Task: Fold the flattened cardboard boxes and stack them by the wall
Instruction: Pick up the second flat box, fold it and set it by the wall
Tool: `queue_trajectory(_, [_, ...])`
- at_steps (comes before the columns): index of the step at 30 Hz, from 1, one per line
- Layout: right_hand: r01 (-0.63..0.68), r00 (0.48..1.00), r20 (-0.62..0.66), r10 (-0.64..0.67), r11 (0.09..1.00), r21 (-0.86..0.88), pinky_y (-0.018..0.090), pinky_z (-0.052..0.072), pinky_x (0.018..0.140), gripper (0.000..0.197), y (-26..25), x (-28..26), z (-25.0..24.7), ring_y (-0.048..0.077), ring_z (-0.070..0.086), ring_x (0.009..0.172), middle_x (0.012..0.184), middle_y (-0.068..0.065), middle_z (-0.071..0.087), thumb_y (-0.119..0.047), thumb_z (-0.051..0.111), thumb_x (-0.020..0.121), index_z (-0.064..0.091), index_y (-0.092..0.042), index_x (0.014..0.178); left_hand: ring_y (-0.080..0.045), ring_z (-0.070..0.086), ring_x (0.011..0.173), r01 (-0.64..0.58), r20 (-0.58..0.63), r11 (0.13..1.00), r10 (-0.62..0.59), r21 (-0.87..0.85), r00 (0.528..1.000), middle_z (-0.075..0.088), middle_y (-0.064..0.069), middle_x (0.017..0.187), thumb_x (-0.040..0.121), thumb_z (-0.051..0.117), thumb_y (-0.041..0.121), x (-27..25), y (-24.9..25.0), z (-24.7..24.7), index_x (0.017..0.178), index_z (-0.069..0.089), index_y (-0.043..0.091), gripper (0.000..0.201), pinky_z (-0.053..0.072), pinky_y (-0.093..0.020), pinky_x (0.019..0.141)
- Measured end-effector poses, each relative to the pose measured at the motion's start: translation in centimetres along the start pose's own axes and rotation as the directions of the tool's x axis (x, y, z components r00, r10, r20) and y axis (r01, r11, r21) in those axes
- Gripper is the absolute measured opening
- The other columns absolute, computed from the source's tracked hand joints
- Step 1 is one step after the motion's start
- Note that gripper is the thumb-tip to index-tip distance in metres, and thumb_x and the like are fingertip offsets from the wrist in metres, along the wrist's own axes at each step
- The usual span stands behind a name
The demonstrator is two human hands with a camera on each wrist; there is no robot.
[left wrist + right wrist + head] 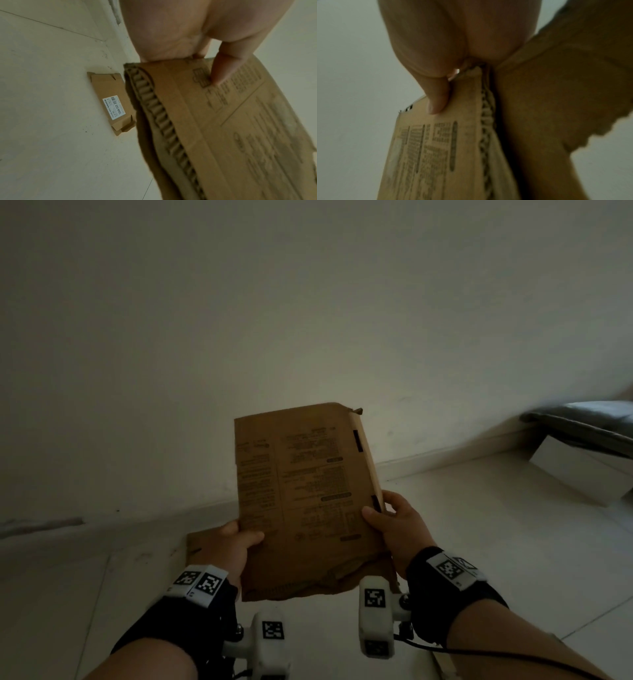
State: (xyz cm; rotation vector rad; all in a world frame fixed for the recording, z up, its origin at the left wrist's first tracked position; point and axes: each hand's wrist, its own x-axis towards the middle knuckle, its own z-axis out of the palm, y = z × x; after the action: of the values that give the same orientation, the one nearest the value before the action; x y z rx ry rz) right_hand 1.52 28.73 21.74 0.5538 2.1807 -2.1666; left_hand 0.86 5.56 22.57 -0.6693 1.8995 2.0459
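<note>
A flattened brown cardboard box [301, 491] printed with dark text is held up in front of the wall. My left hand [236, 542] pinches its lower left edge, thumb on the printed face. My right hand [394, 518] grips the lower right edge, thumb on the front and fingers behind. In the left wrist view my thumb [223, 70] presses the cardboard [231, 128], whose corrugated edge shows. The right wrist view shows my thumb on the printed cardboard [428, 155]. A second flat box with a white label [113, 102] lies on the floor by the wall, its corner [197, 542] showing behind my left hand.
A pale wall [308, 302] with a skirting board fills the background. The floor [496, 525] is light tile. At the right stands a low white piece of furniture with a dark cushion [589, 422] on top.
</note>
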Motion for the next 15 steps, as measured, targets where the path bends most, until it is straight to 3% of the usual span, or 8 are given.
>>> queue_trajectory(2, [-0.047,0.999,0.016,0.046,0.997,0.061,0.051,0.056,0.084,0.044,0.2,0.1,-0.1,0.033,0.069,0.094,0.106,0.014,0.070,-0.025,0.069,0.080,0.054,-0.019,0.121,-0.033,0.060,0.091,0.020,0.025,0.999,-0.019,-0.033,1.000,0.066,-0.012,0.092,0.086,0.053,0.003,-0.2,0.0,-0.2,0.098,0.062,0.014,0.019,0.047,-0.047,0.089])
queue_trajectory(4, [-0.084,0.995,0.052,0.079,0.991,0.101,0.053,0.055,0.085,0.047,0.2,0.1,-0.1,0.035,0.068,0.096,0.108,0.016,0.069,-0.031,0.069,0.079,0.055,-0.014,0.120,-0.031,0.059,0.090,0.012,0.028,0.999,-0.011,-0.051,1.000,0.064,-0.009,0.088,0.089,0.051,0.003,-0.2,0.0,-0.1,0.101,0.060,0.015,0.020,0.046,-0.045,0.087])
queue_trajectory(6, [-0.115,0.988,0.116,0.098,0.982,0.152,0.055,0.053,0.086,0.050,0.0,0.1,0.1,0.038,0.068,0.098,0.108,0.018,0.071,-0.038,0.067,0.079,0.058,-0.011,0.120,-0.032,0.059,0.093,-0.014,-0.001,0.997,0.014,-0.073,1.000,0.066,-0.012,0.095,0.090,0.052,0.005,-0.1,-0.1,-0.2,0.101,0.061,0.017,0.019,0.046,-0.047,0.092])
queue_trajectory(8, [-0.122,0.977,0.201,0.068,0.954,0.273,0.054,0.053,0.085,0.049,-0.4,-0.1,0.5,0.042,0.066,0.099,0.109,0.022,0.070,-0.039,0.061,0.080,0.060,-0.009,0.119,-0.035,0.059,0.103,-0.017,-0.033,0.992,0.013,-0.124,0.999,0.064,-0.016,0.113,0.090,0.052,0.008,0.1,0.0,-0.2,0.113,0.062,0.013,0.025,0.043,-0.052,0.098])
queue_trajectory(9, [-0.127,0.970,0.239,0.042,0.926,0.354,0.051,0.053,0.085,0.053,-0.7,-0.2,0.9,0.042,0.065,0.098,0.108,0.023,0.070,-0.042,0.062,0.075,0.062,-0.008,0.116,-0.036,0.058,0.107,-0.012,-0.042,0.987,0.005,-0.157,0.999,0.062,-0.015,0.118,0.091,0.052,0.009,0.1,0.1,-0.2,0.122,0.059,0.010,0.032,0.042,-0.052,0.099])
queue_trajectory(11, [-0.154,0.959,0.285,0.003,0.847,0.508,0.047,0.048,0.088,0.076,-1.0,-0.3,1.4,0.040,0.063,0.097,0.107,0.023,0.068,-0.054,0.077,0.051,0.067,-0.008,0.111,-0.037,0.056,0.113,-0.011,-0.077,0.979,-0.004,-0.202,0.997,0.060,-0.013,0.123,0.090,0.054,0.015,0.3,0.3,-0.1,0.130,0.054,0.011,0.040,0.041,-0.054,0.101])
queue_trajectory(13, [-0.206,0.934,0.356,-0.037,0.759,0.618,0.050,0.047,0.094,0.106,-1.1,-0.2,2.3,0.041,0.059,0.111,0.121,0.024,0.063,-0.062,0.084,0.033,0.063,-0.012,0.124,-0.039,0.057,0.111,-0.001,-0.104,0.976,-0.022,-0.216,0.994,0.061,-0.011,0.127,0.081,0.059,0.027,1.0,0.2,-0.4,0.127,0.056,0.018,0.047,0.041,-0.058,0.099])
queue_trajectory(15, [-0.248,0.923,0.382,-0.036,0.703,0.666,0.051,0.048,0.091,0.118,-1.1,-0.1,3.3,0.036,0.061,0.113,0.124,0.020,0.064,-0.064,0.084,0.024,0.059,-0.014,0.128,-0.039,0.059,0.109,0.004,-0.135,0.966,-0.040,-0.259,0.990,0.063,-0.012,0.124,0.076,0.060,0.030,2.1,-0.4,-0.7,0.123,0.058,0.019,0.048,0.043,-0.061,0.096])
